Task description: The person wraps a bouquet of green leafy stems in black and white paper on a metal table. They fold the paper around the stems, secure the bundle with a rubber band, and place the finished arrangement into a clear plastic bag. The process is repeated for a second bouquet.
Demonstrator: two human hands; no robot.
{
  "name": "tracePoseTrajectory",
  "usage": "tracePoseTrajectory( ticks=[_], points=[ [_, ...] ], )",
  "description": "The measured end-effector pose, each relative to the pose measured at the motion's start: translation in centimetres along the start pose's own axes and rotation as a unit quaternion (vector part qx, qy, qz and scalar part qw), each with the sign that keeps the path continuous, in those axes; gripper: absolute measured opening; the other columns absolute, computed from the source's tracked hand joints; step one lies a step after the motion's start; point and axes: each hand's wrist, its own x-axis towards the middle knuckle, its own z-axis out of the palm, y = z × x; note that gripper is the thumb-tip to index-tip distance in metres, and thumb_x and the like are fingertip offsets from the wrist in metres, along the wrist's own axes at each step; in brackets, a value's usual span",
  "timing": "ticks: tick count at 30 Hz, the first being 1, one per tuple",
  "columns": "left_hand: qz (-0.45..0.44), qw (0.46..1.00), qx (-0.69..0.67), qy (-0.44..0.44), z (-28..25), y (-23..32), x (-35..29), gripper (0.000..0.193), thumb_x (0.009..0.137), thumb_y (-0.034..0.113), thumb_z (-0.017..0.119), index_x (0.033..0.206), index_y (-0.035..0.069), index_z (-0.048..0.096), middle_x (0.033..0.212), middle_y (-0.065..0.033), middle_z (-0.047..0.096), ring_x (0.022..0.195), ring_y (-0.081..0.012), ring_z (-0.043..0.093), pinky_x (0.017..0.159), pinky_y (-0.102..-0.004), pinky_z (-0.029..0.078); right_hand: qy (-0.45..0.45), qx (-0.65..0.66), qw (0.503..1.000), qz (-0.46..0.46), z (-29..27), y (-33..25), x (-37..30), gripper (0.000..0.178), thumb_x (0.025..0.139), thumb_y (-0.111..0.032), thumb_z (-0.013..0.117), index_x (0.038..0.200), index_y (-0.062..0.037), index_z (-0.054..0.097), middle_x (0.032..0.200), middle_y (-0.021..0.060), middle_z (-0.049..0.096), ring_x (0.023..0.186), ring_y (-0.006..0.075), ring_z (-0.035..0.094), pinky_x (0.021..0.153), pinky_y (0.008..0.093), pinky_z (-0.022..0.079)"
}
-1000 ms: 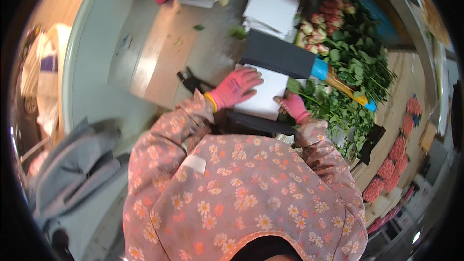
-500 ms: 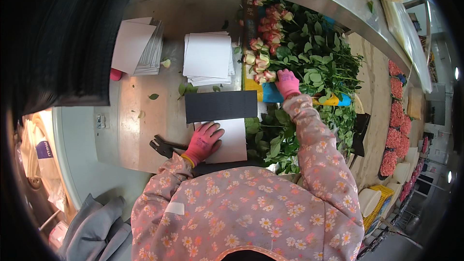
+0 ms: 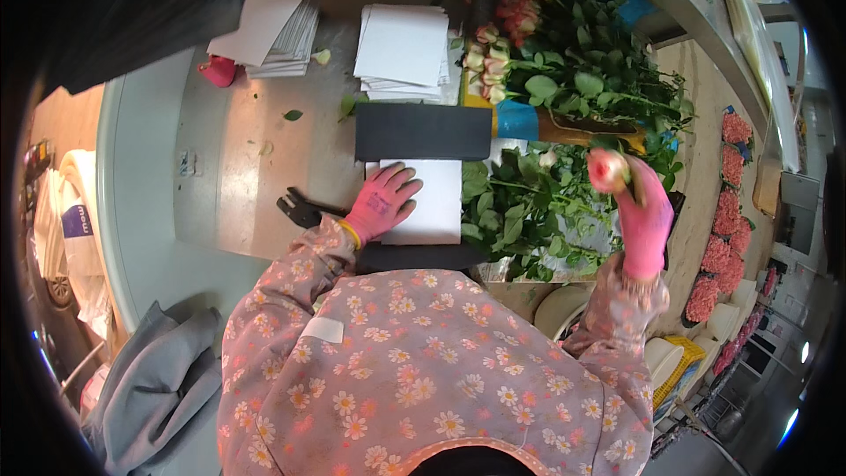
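Observation:
My right hand (image 3: 645, 216), in a pink glove, is closed around a pink-and-cream rose (image 3: 606, 169), its bloom turned toward me above the greenery on the right. My left hand (image 3: 385, 203), gloved the same way, lies with its fingers stretched over a white sheet (image 3: 434, 211). That sheet sits between a dark upright panel (image 3: 423, 132) and a dark edge close to my body. Beyond the panel, to the right, is a pile of roses (image 3: 489, 63) with leafy stems. More leafy stems (image 3: 507, 203) lie right beside the white sheet.
Two stacks of white sheets, one mid-table (image 3: 401, 46) and one farther left (image 3: 264, 22), stand on the metal table (image 3: 233, 185). A black tool (image 3: 304, 209) lies by my left wrist. A steel rail (image 3: 696, 44) crosses the far right. Pink flower bunches (image 3: 723, 256) are beyond the table.
My right hand has come back from the rose pile toward me and rightward, now with a rose in it. My left hand stays on the white sheet. The whole view has shifted.

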Motion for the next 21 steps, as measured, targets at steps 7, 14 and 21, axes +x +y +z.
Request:
tracePoseTrajectory(
  ticks=[7, 14, 21],
  points=[
    [0.016, 1.0, 0.001, 0.02, 1.1, -0.3, 0.0, 0.037, 0.079, 0.025, 0.059, 0.114, 0.012, 0.055, 0.118, -0.0092, 0.052, 0.116, -0.0285, 0.044, 0.096, -0.0426, 0.037, -0.007, 0.04, 0.992, 0.118, -1.4, 3.2, -0.1, 0.023, 0.082, -0.004, 0.059, 0.105, -0.0028, 0.062, 0.092, 0.0121, 0.065, 0.08, 0.0216, 0.062, 0.073, 0.0299, 0.049],
    [0.017, 1.0, -0.002, 0.002, 0.2, -0.5, 0.1, 0.037, 0.076, 0.025, 0.062, 0.111, 0.014, 0.057, 0.117, -0.0089, 0.054, 0.116, -0.0276, 0.046, 0.093, -0.0411, 0.039, -0.524, 0.136, 0.821, -0.182, 13.5, -9.3, -2.9, 0.025, 0.085, -0.032, 0.054, 0.089, -0.0089, 0.061, 0.081, 0.0119, 0.063, 0.078, 0.0322, 0.061, 0.068, 0.0431, 0.048],
    [0.063, 0.998, 0.021, 0.023, 0.6, -2.1, -0.1, 0.038, 0.076, 0.035, 0.063, 0.109, 0.017, 0.057, 0.114, -0.0047, 0.055, 0.109, -0.022, 0.05, 0.085, -0.0372, 0.042, -0.585, 0.23, 0.752, -0.201, 24.4, -8.5, -9.4, 0.023, 0.088, -0.029, 0.049, 0.097, -0.0087, 0.054, 0.086, 0.018, 0.061, 0.083, 0.0379, 0.058, 0.074, 0.0469, 0.045]
  ],
)
